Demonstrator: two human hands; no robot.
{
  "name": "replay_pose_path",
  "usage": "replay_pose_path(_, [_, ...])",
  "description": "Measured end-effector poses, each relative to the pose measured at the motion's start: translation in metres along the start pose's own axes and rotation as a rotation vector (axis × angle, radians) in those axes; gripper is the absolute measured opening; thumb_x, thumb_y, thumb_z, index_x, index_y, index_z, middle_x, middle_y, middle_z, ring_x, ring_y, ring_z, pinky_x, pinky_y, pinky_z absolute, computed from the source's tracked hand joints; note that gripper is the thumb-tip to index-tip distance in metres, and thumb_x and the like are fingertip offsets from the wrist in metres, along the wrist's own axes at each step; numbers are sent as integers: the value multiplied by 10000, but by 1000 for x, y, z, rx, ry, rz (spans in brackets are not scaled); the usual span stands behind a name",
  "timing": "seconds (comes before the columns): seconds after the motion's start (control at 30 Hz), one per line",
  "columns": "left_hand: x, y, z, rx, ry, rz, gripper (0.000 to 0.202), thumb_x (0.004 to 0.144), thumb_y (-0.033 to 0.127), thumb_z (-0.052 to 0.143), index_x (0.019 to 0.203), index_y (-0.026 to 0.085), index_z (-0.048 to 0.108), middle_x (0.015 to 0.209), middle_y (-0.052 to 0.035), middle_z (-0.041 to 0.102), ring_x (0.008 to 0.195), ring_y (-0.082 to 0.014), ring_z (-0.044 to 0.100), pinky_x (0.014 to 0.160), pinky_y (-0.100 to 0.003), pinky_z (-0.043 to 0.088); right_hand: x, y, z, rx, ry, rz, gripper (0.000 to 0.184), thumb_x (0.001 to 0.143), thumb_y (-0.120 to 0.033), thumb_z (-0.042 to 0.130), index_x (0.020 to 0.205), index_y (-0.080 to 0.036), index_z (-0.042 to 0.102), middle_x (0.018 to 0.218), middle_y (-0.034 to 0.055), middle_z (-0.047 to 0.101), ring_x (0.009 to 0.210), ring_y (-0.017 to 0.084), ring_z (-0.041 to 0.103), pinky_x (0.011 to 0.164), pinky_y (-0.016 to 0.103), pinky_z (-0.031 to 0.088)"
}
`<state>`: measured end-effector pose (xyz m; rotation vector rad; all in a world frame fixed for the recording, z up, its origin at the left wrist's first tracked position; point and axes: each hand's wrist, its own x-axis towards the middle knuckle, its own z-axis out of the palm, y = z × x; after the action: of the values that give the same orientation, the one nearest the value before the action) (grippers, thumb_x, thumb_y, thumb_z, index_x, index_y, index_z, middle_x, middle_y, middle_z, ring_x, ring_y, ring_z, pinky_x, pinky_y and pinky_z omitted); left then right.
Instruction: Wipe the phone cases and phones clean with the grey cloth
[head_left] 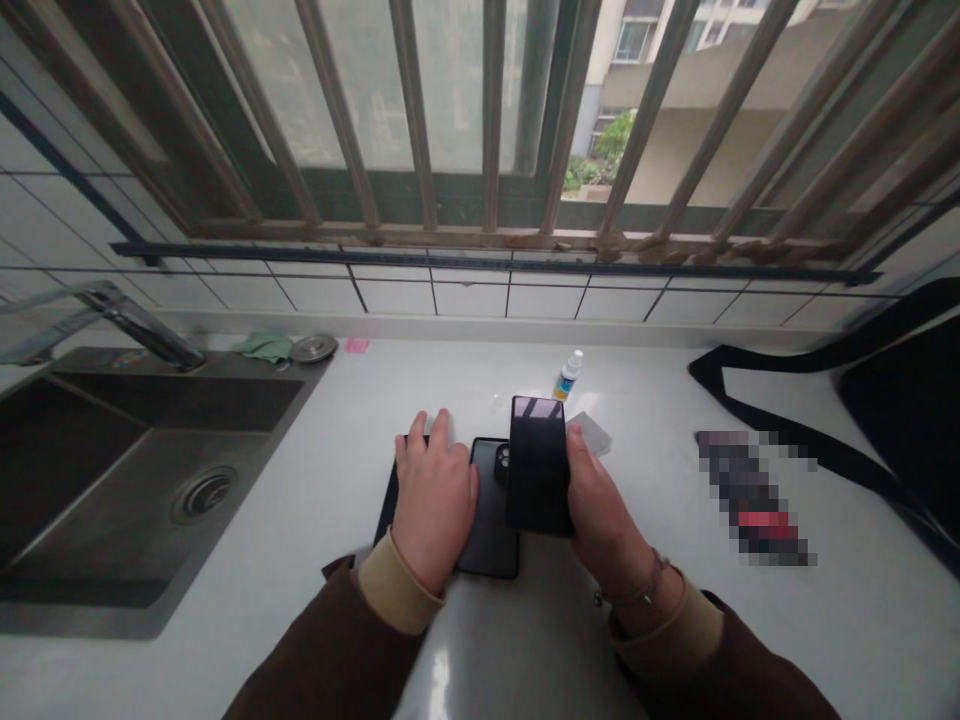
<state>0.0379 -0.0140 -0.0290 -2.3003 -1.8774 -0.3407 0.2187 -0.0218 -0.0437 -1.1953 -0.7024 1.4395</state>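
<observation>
My right hand (600,510) grips a dark smartphone (538,462) by its right edge, holding it tilted just above the white counter, screen up. My left hand (433,495) lies flat, fingers together and stretched, on a black mat (390,490). Between the hands lies a dark phone case (491,520) with a camera cut-out, partly under the phone and my left hand. A small grey cloth (592,430) peeks out behind the phone.
A small dropper bottle (568,375) stands behind the phone. A steel sink (127,470) with faucet (135,322) is at left, with a green rag (264,346) and drain plug (314,347) behind it. A black bag strap (772,405) and a blurred object (754,498) lie right.
</observation>
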Motion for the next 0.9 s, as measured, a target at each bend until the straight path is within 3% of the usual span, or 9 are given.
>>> replay_pose_path(0.07, [2,-1,-1,-2,41,-22,243,1013,213,592,888,148,790,1527,-200,640,1375,-442,569,1051,-585,559,1,0,-1,-56,-11,-24,738,1016,-821,493,1342,-215,761,1247,121,826,1209,355,769,1022,498,628])
replay_pose_path(0.13, [5,-2,-3,-20,74,-45,262,1036,210,547,904,146,765,1310,-210,736,1204,-396,651,949,-521,578,2,0,-3,-139,-9,-55,755,1019,-831,469,1306,-204,775,1270,127,816,1257,364,738,1039,502,612])
replay_pose_path(0.27, [8,-4,-6,-135,37,-133,266,1100,243,454,1089,139,699,884,-130,760,820,-296,723,749,-400,539,2,-3,-6,-302,17,-143,784,1028,-839,417,1307,-189,757,1229,135,809,1235,362,718,1011,491,603])
replay_pose_path(0.33, [8,-4,-7,-245,-6,-203,287,1109,255,437,1241,134,660,873,-115,775,748,-279,736,667,-363,494,0,-5,-7,-367,34,-188,775,1036,-835,390,1324,-198,724,1173,125,807,1153,345,734,956,468,607])
replay_pose_path(0.43, [8,-4,-6,-536,-80,-213,350,1105,286,443,1374,146,618,914,-109,802,812,-273,769,707,-349,498,-4,-9,-7,-466,41,-221,751,1047,-829,347,1327,-212,672,1098,112,797,996,316,749,853,432,597])
replay_pose_path(0.67, [11,-1,11,-1215,-320,-324,405,1042,467,530,1278,171,673,733,-29,726,574,-205,673,545,-301,475,-8,-11,-5,-736,62,-286,812,1050,-803,348,1537,-172,500,1145,183,795,954,352,768,809,438,565])
replay_pose_path(0.77, [11,0,14,-1308,-358,-311,454,1036,507,542,1297,161,675,720,-15,700,555,-188,643,540,-298,499,-9,-10,-4,-874,23,-297,812,1074,-757,334,1591,-147,480,1192,227,796,1002,396,783,790,443,563])
replay_pose_path(0.9, [11,0,12,-1307,-367,-269,452,1042,511,531,1258,153,703,734,-16,687,575,-185,638,558,-305,522,-11,-9,-4,-1095,-32,-342,875,1089,-725,315,1726,-125,321,1163,244,807,964,422,800,759,450,561])
